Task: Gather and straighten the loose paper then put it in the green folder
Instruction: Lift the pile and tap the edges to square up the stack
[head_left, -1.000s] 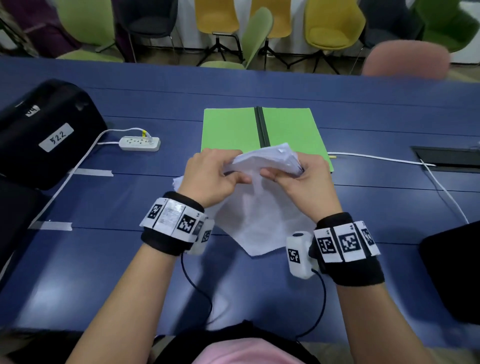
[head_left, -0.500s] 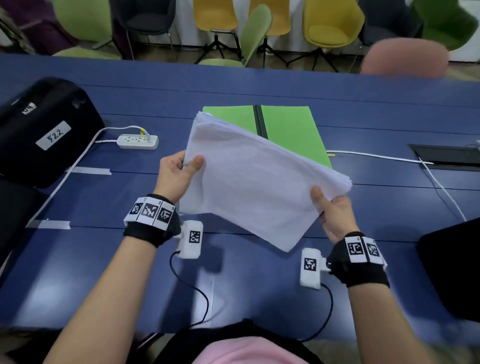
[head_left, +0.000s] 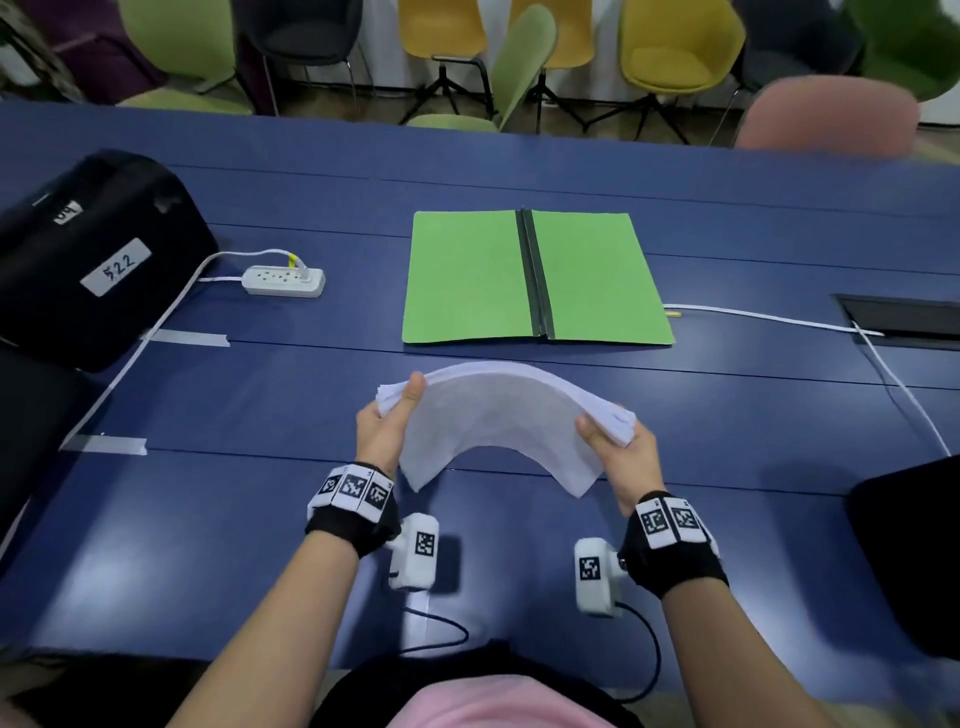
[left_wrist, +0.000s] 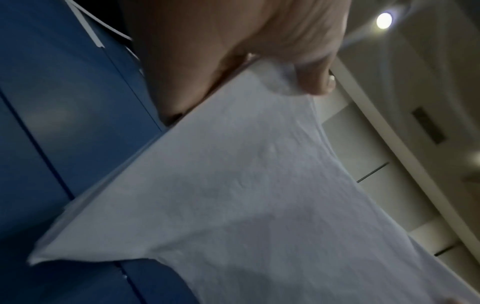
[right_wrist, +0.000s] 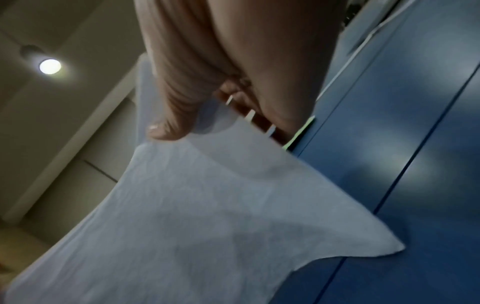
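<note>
Both hands, left hand (head_left: 385, 427) & right hand (head_left: 626, 457), pinching bowed paper stack (head_left: 498, 415) ends, green folder (head_left: 535, 278) open behind

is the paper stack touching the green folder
Apart. The head view shows a strip of bare blue table between the paper stack, held by both hands, and the green folder.

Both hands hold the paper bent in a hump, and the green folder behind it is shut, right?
Not quite. The folder lies open flat on the table, as the head view shows. The rest is right: the left hand and right hand hold the paper bent in a hump.
</note>
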